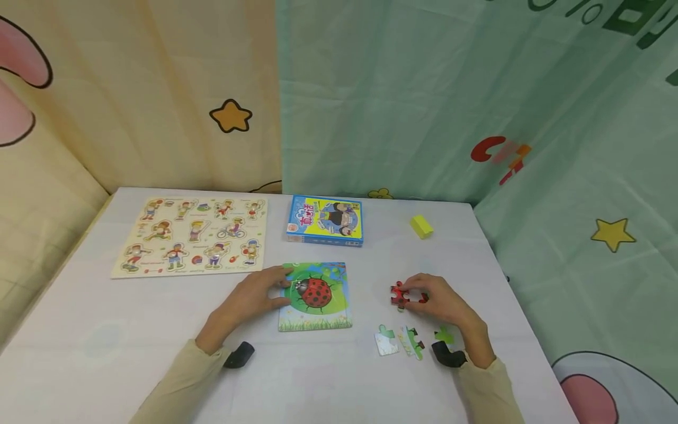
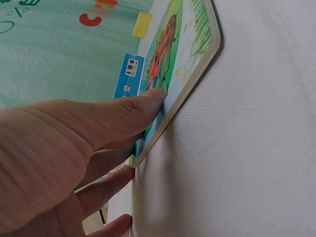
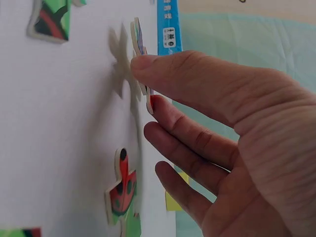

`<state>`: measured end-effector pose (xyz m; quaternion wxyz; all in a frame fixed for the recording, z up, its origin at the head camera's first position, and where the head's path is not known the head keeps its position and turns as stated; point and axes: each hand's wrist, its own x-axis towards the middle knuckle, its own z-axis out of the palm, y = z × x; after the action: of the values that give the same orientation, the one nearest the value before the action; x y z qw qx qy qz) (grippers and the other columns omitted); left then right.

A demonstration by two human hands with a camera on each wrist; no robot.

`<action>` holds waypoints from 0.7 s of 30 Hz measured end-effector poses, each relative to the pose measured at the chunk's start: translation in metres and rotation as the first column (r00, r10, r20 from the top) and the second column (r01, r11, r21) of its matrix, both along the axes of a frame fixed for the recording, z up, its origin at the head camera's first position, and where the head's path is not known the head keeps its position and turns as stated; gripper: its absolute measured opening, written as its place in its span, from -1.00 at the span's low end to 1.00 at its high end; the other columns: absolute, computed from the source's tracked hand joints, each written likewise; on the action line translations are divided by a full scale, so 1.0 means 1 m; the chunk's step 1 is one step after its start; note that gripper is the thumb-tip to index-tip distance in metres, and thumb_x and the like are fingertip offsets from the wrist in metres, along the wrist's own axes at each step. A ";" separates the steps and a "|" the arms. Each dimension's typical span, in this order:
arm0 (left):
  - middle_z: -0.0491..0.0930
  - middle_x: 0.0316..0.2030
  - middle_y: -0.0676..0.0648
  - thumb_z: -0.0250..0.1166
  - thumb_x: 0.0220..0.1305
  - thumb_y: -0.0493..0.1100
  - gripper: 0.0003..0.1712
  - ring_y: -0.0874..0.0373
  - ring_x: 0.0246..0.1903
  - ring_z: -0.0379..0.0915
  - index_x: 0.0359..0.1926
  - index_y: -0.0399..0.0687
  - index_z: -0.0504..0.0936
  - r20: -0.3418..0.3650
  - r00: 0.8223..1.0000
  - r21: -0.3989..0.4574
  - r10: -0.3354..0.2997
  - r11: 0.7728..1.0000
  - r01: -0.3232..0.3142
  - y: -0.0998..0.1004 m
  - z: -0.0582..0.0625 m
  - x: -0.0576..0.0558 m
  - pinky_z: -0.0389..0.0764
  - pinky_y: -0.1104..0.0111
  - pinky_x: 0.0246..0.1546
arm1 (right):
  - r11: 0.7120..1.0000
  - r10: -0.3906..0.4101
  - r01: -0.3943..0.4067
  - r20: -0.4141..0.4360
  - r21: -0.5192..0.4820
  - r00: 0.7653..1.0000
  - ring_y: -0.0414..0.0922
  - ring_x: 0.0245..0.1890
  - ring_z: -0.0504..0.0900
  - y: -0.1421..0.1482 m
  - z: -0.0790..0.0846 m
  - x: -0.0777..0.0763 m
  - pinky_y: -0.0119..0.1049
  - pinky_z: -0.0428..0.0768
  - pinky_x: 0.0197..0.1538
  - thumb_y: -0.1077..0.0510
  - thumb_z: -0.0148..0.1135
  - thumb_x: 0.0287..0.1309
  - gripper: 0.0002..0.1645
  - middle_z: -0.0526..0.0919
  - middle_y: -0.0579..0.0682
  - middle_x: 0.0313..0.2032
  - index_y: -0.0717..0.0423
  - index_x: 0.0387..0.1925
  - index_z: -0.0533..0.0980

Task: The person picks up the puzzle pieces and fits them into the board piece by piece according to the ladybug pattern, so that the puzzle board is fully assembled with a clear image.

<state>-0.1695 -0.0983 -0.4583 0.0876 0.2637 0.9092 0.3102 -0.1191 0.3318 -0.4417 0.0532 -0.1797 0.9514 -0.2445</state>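
My left hand [image 1: 258, 295] rests on the left edge of a square ladybug puzzle board [image 1: 332, 309]. In the left wrist view the thumb [image 2: 140, 109] lies on the board's picture side, with fingertips by its edge and on the table. To the right, my right hand [image 1: 442, 303] pinches a red and black jigsaw piece [image 1: 397, 296] between thumb and finger. In the right wrist view that piece [image 3: 139, 42] is seen edge-on, raised above its shadow. Another red spotted piece [image 3: 122, 195] lies on the table. Nearer me lie a white-green piece [image 1: 387, 341], a grass-patterned piece [image 1: 410, 343] and a green piece [image 1: 444, 335].
Behind the ladybug board stands a blue and yellow box [image 1: 325, 221]. A wooden picture board [image 1: 182, 235] with several figures lies at the back left. A yellow block [image 1: 421, 227] sits at the back right. Curtains border the white table [image 1: 318, 383].
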 end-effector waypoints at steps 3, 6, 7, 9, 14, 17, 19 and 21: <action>0.66 0.12 -0.09 0.51 0.13 -0.10 -0.24 -0.18 0.40 0.29 0.34 -0.17 0.47 -0.005 1.000 -0.005 0.001 1.000 -0.002 0.000 0.000 0.000 0.32 -0.07 0.42 | 1.000 -0.005 0.005 0.009 0.004 1.000 0.01 0.06 0.61 -0.005 0.002 -0.003 0.06 0.61 0.14 0.13 0.49 0.09 -0.61 0.68 -0.02 -0.01 0.06 0.00 0.70; 0.66 0.12 -0.10 0.51 0.13 -0.09 -0.22 -0.18 0.40 0.29 0.35 -0.18 0.46 -0.014 1.000 -0.007 0.003 1.000 -0.003 0.000 0.000 0.001 0.31 -0.07 0.42 | 1.000 -0.003 0.003 0.006 0.003 1.000 -0.01 0.05 0.61 -0.011 0.003 -0.007 0.05 0.59 0.15 0.13 0.49 0.08 -0.63 0.69 -0.05 -0.02 0.05 -0.03 0.71; 0.67 0.10 -0.10 0.51 0.12 -0.09 -0.21 -0.18 0.39 0.30 0.35 -0.19 0.45 -0.015 1.000 -0.005 0.004 1.000 -0.004 0.000 0.000 0.001 0.31 -0.07 0.43 | 1.000 0.008 -0.008 0.000 0.001 1.000 -0.01 0.04 0.62 -0.012 0.003 -0.008 0.05 0.60 0.13 0.13 0.49 0.08 -0.64 0.69 -0.05 -0.03 0.05 -0.04 0.71; 0.68 0.07 -0.09 0.51 0.12 -0.08 -0.20 -0.18 0.37 0.33 0.35 -0.20 0.45 -0.020 1.000 -0.007 0.005 1.000 -0.005 0.000 0.000 0.001 0.32 -0.07 0.42 | 1.000 0.027 -0.027 -0.005 -0.002 1.000 -0.01 0.04 0.62 -0.017 0.004 -0.010 0.07 0.58 0.15 0.14 0.49 0.08 -0.65 0.70 -0.05 -0.04 0.07 -0.05 0.72; 0.71 -0.01 -0.04 0.52 0.11 -0.09 -0.20 -0.18 0.36 0.35 0.35 -0.21 0.45 -0.017 1.000 -0.008 0.007 1.000 -0.007 -0.001 0.000 0.002 0.33 -0.07 0.41 | 0.998 0.067 -0.067 0.012 -0.003 0.998 -0.04 0.02 0.62 -0.029 0.006 -0.014 0.04 0.58 0.15 0.14 0.47 0.09 -0.67 0.70 -0.08 -0.06 0.08 -0.06 0.71; 0.71 -0.01 -0.03 0.52 0.11 -0.10 -0.21 -0.17 0.37 0.33 0.35 -0.20 0.46 -0.016 1.000 -0.007 0.010 1.000 -0.010 0.000 0.000 0.002 0.33 -0.06 0.42 | 0.996 0.086 -0.086 0.025 0.007 0.996 -0.09 0.00 0.62 -0.037 0.007 -0.016 -0.02 0.59 0.14 0.11 0.46 0.11 -0.67 0.69 -0.11 -0.07 0.05 -0.05 0.71; 0.71 -0.01 -0.03 0.52 0.11 -0.10 -0.21 -0.17 0.37 0.33 0.35 -0.19 0.46 -0.016 1.000 -0.004 0.012 1.000 -0.012 0.000 0.000 0.002 0.34 -0.06 0.41 | 0.995 0.095 -0.095 0.034 0.014 0.995 -0.11 0.00 0.61 -0.042 0.008 -0.017 -0.04 0.59 0.13 0.09 0.46 0.12 -0.66 0.69 -0.12 -0.07 0.04 -0.04 0.71; 0.71 -0.02 -0.01 0.52 0.11 -0.09 -0.21 -0.15 0.34 0.37 0.35 -0.18 0.45 -0.012 1.000 -0.004 0.014 1.000 -0.014 0.000 -0.001 0.001 0.36 -0.05 0.40 | 0.994 0.104 -0.105 0.038 0.015 0.994 -0.11 0.00 0.61 -0.046 0.009 -0.019 -0.05 0.59 0.14 0.09 0.46 0.11 -0.66 0.69 -0.13 -0.07 0.03 -0.04 0.71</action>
<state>-0.1685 -0.0982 -0.4595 0.0805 0.2592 0.9121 0.3072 -0.1382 0.2854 -0.4331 0.0850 -0.2242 0.9416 -0.2364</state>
